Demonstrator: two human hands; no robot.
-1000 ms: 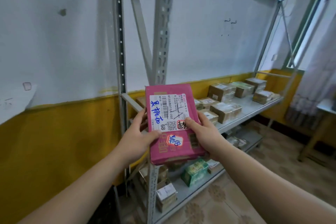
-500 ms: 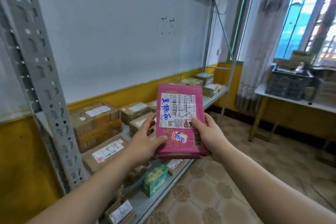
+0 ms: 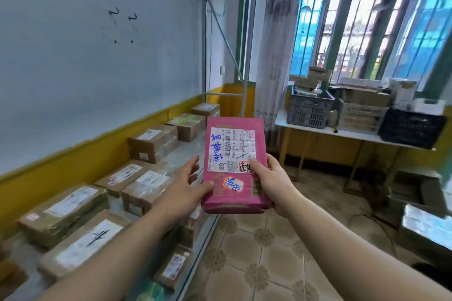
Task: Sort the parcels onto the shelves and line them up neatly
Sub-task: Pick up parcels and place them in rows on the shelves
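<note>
Pink parcel: pinched by right hand; left hand spread, thumb perhaps touching edge. Best set label-up on shelf, squared with taped cardboard boxes.

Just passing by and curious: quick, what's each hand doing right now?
Left hand: open, fingers spread, thumb touching the pink parcel.
Right hand: grips the pink parcel.
</note>
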